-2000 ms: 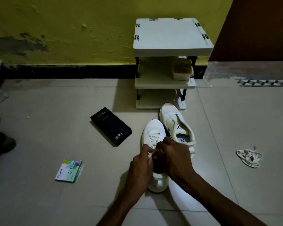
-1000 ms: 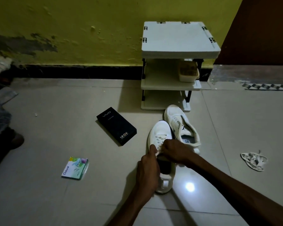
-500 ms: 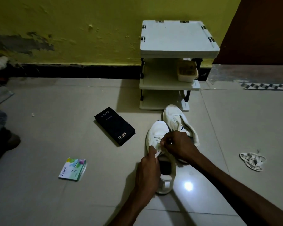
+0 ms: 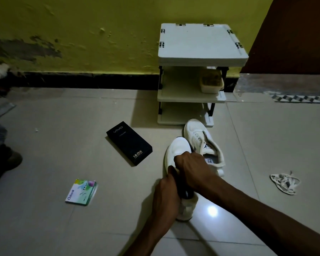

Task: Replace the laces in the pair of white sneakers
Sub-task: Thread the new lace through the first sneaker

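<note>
Head view: near sneaker (image 4: 177,148) is lying before the rack (image 4: 201,45), left hand (image 4: 166,196) gripping its collar, right hand (image 4: 190,169) curling over its top, grasp hidden. Limp, light lace is probably wanting a pinch at its stiff tip.

I see open floor (image 4: 262,145) between the far shoe (image 4: 198,137) and the laces (image 4: 284,182); the box (image 4: 129,143) sits left, rack (image 4: 201,43) ahead.

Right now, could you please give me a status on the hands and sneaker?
Left hand grips near sneaker at its side. Right hand curled over its eyelets, grip hidden. Second sneaker unlaced beside it; loose laces on floor, right.
</note>
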Available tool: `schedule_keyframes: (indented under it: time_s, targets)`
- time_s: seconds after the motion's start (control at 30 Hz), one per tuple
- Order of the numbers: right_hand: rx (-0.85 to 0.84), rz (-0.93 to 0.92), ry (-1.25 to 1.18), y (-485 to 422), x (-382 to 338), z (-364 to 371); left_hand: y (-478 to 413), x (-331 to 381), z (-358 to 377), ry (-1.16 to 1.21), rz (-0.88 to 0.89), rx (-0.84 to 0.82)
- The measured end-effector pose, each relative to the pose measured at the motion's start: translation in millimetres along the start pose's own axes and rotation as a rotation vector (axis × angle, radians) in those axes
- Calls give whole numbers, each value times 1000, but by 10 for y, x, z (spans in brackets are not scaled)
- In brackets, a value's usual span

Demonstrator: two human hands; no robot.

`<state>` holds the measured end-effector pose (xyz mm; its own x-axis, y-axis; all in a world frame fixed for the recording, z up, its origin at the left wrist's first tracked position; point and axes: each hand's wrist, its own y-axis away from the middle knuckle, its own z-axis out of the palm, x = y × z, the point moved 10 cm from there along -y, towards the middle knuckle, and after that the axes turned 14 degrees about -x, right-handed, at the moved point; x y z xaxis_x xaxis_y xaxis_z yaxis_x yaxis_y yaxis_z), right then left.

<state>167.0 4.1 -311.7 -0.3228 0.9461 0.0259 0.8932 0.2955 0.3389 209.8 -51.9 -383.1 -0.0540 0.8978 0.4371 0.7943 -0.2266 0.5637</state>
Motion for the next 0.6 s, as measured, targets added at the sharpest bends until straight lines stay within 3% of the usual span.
schedule_keyframes:
  time_s: [0.17,0.37,0.6]
  targets:
    - [58,-43,-151,-62,78,187,-17,9,27,-6,-38,-53]
    - [4,-103,-502,-38,176,206,58,61,-84,47,66,95]
    - [23,-4,-795,-26,409,321,61,31,-69,129,107,117]
